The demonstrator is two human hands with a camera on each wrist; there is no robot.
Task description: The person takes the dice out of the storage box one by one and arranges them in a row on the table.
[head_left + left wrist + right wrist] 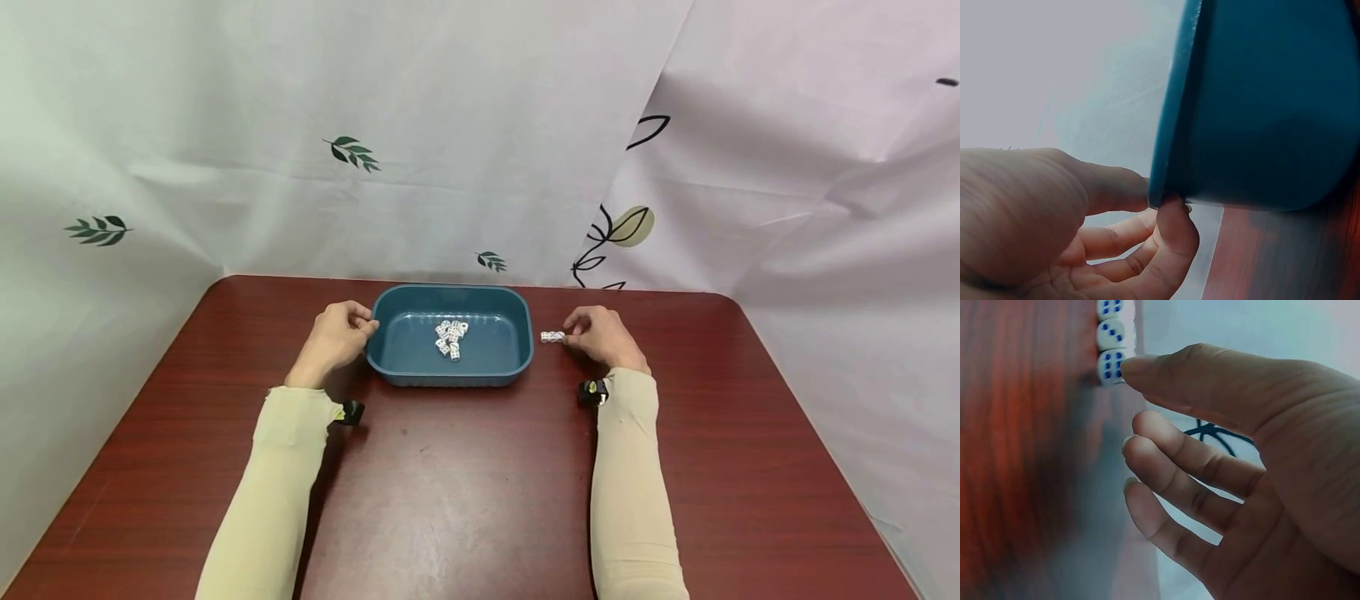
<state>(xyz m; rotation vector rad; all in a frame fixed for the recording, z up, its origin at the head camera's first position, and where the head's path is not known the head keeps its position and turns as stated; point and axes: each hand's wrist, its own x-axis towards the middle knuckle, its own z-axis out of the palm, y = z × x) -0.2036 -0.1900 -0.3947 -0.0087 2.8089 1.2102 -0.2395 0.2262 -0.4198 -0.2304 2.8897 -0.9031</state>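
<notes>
A teal tray [382, 367] sits toward the back of the table, with several white dice [452, 336] clustered inside. My left hand [337, 335] pinches the tray's left rim between thumb and fingers, also seen in the left wrist view, where the tray wall [1266, 106] fills the upper right. Right of the tray, a short row of white dice [551, 337] stands on the table. My right hand [600, 335] holds the end die [1110, 367], its thumb against it. The other fingers curve loosely below; the index finger is hidden behind the thumb.
The dark red wooden table [465, 492] has rounded back corners. A pale cloth [450, 167] with leaf prints hangs behind and beside it. A small black wrist camera [592, 392] sits at the right cuff, another [349, 412] at the left.
</notes>
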